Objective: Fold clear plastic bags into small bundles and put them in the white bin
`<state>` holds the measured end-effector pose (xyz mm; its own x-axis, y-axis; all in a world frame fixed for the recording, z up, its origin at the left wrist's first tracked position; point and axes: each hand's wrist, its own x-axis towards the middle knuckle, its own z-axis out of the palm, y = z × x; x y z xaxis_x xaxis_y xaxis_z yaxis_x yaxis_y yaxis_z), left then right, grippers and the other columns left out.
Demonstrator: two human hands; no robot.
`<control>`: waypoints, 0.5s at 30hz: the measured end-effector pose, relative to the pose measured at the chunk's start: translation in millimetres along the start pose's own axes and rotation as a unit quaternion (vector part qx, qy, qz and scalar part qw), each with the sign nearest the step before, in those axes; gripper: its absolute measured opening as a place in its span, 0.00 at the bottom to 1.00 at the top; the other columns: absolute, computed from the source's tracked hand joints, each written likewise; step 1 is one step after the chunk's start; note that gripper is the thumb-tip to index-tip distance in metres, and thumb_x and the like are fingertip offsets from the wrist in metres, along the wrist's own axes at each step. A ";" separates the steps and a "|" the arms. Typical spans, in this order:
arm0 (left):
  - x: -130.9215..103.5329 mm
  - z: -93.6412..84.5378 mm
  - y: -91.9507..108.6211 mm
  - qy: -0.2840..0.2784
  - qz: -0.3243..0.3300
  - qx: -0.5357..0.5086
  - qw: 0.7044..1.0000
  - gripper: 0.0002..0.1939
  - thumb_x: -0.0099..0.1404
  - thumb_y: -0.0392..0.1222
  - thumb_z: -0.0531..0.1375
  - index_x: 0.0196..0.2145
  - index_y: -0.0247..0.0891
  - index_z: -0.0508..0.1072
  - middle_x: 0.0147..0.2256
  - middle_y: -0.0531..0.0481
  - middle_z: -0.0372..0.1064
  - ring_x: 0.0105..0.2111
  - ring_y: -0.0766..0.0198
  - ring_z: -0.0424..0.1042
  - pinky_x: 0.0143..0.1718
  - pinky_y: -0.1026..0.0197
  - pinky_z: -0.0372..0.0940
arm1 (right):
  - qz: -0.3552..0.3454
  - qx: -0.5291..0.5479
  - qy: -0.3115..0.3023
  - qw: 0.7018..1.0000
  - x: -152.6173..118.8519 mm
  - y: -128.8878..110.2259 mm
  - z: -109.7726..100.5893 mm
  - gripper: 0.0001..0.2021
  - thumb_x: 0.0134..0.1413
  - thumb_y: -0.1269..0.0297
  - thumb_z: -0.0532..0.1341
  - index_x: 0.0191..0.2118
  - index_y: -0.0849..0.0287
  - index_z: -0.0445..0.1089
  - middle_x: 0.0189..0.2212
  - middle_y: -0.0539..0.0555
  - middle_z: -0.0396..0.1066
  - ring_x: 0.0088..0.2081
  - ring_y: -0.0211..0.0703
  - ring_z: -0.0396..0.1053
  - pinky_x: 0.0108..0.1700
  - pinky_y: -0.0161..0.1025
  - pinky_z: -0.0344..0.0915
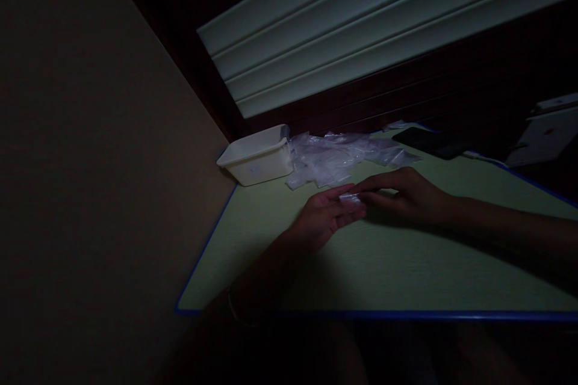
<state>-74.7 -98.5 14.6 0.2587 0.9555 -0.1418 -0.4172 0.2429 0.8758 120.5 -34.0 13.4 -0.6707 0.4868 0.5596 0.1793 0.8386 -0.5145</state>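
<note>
Over the middle of the pale green table (406,264), my two hands meet at a small clear plastic bag (349,198). My left hand (318,219) is turned partly palm up, its fingers under and around the little bag. From the right, my right hand (406,195) pinches the bag's edge between thumb and fingers. Just beyond lies a loose pile of similar clear plastic bags (332,159). The light is dim, so whatever may be inside the held bag cannot be made out.
A white plastic bin (259,162) stands at the table's back left corner, against the wall (112,162). A dark flat object (428,141) lies behind my right hand. Farther right is a white box-like object (548,132). Blue edging (383,315) borders the table.
</note>
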 end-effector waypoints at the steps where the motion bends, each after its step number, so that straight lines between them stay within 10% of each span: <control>1: 0.2 0.2 0.0 0.003 -0.002 0.000 1.000 0.18 0.57 0.25 0.62 0.46 0.30 0.74 0.38 0.42 0.76 0.37 0.62 0.76 0.50 0.55 0.66 | -0.005 0.000 -0.002 1.000 -0.1 0.2 -0.4 0.13 0.59 0.62 0.59 0.46 0.57 0.75 0.37 0.53 0.79 0.35 0.41 0.76 0.37 0.34 0.70; 15: 2.0 -2.6 -3.0 -0.024 -0.029 0.023 0.999 0.07 0.64 0.32 0.58 0.39 0.27 0.74 0.40 0.37 0.76 0.41 0.59 0.77 0.48 0.56 0.67 | -0.011 -0.046 -0.001 0.999 -2.0 3.5 -0.5 0.12 0.59 0.61 0.57 0.44 0.55 0.75 0.34 0.53 0.79 0.33 0.45 0.75 0.35 0.39 0.68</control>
<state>-75.2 -97.0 10.5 0.3227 0.9307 -0.1723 -0.3592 0.2888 0.8874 122.9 -31.8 10.9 -0.6772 0.4669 0.5687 0.2296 0.8684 -0.4395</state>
